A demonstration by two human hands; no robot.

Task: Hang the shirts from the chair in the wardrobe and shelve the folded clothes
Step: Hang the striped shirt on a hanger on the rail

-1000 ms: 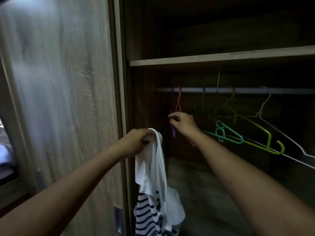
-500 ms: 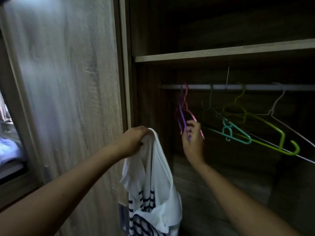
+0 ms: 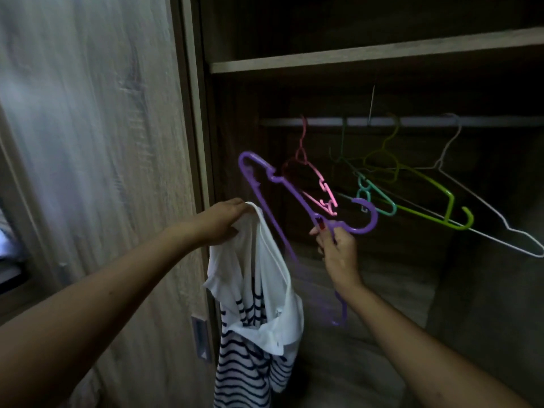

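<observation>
Now, left hand (image 3: 223,222): fingers bunched round the top of the shirt (image 3: 265,290), white over navy stripes, which hangs straight down below the fist.
Right hand (image 3: 335,245): pinching the purple hanger (image 3: 294,195) at the neck under its hook. It's off the rail (image 3: 412,121) and tilted, with one shoulder up towards the left hand.
Hands: apart, each one loaded, and the shirt's top edge is just beside the purple hanger's bar.
Snag risk: the pink hanger (image 3: 323,187) dangles from the rail just above the right hand and overlaps the purple one. Hooked together or not, I cannot tell, but a pull towards the body could drag it off.
Drop risk: that's a light pinch on a tilted hanger, and pushing it into bunched cloth could twist it loose.
Tangle risk: beyond the right hand, the teal hanger (image 3: 379,201), green hanger (image 3: 424,181) and white wire hanger (image 3: 482,203) cross arms, so a swing that way likely catches them.
Edges: the shelf (image 3: 353,58) runs above both hands, and the door (image 3: 103,142) stands close beside the left forearm.
Open room: the best working space looks to be below the hands, under the rail.
</observation>
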